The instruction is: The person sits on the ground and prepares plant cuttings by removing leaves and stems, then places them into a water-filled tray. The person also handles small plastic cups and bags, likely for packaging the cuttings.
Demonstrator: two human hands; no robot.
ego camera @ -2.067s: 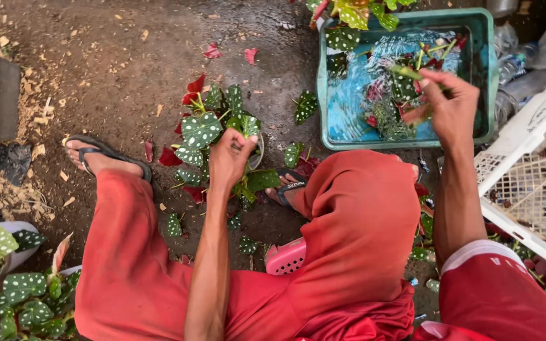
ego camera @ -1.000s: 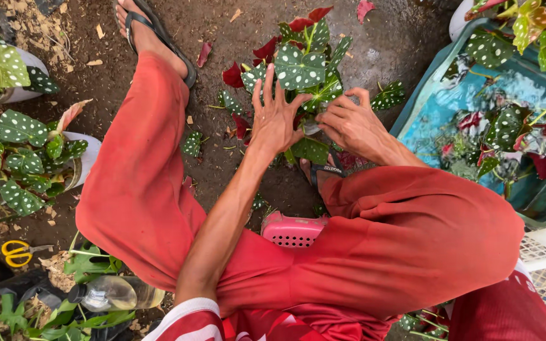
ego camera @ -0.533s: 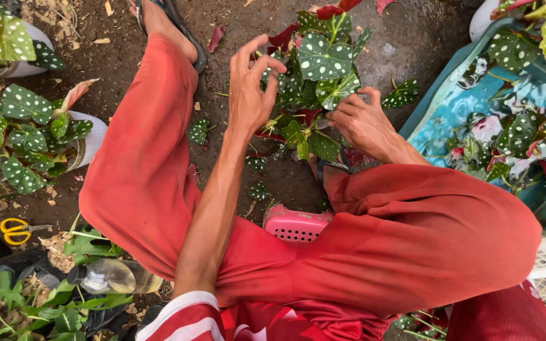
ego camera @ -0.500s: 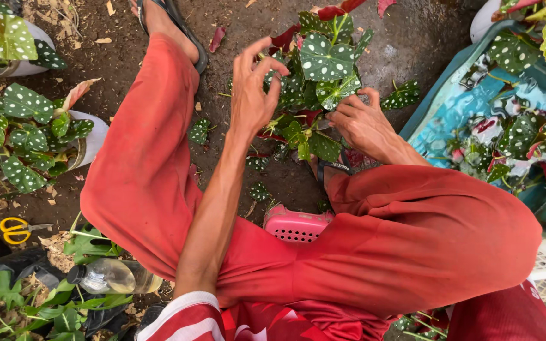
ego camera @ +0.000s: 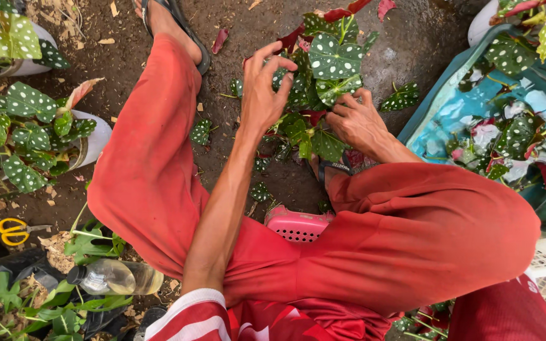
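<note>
Person squats on dark wet soil, red trousers filling most of the view, w/ a spotted begonia plant [ego camera: 323, 69] standing between the feet, straight ahead of both hands. Its stems run roughly upright, tilting away from the body.

Teal plastic tub [ego camera: 450, 107] at right holds more spotted-leaf cuttings, red undersides showing, in shallow water. White pots [ego camera: 99, 136] at left hold the same kind of plant. A clear plastic bottle [ego camera: 112, 276] lies bottom left.

Left hand [ego camera: 263, 95] is nearer the top leaves, fingers curled half-open, tips pinching at foliage. Right hand [ego camera: 358, 120] sits lower at the plant's base, fingers bent into the stems; can't tell how firm the grip is. Yellow scissors [ego camera: 14, 230] lie well apart, far left.
</note>
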